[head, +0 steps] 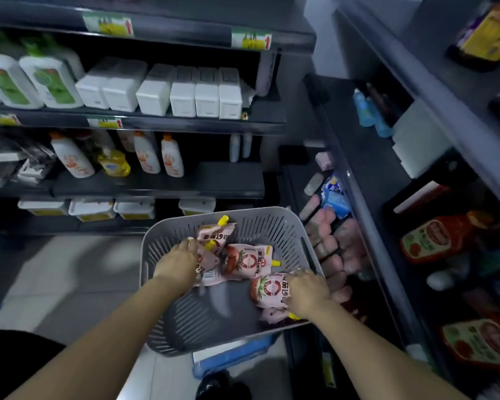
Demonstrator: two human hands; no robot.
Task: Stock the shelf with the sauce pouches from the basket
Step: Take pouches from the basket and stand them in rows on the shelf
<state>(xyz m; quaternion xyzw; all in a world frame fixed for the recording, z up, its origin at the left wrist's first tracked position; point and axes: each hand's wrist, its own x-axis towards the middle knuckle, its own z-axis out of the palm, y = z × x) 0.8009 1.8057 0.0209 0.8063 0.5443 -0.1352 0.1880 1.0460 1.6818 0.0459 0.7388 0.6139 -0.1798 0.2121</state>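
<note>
Basket [243, 211]: left hand [177, 262] clasps sauce pouch [210, 274] inside, right hand [306, 290] clasps second pouch [267, 288] by right rim; slick film may slip, dropping outside.

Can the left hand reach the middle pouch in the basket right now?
Probably yes: the middle pouch lies uncovered just beside the left hand, with nothing between them, though that hand is on another pouch.

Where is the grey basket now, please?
Head view, lower centre: the grey basket sits before the shelves, with the left hand and right hand holding sauce pouches inside it.
</note>
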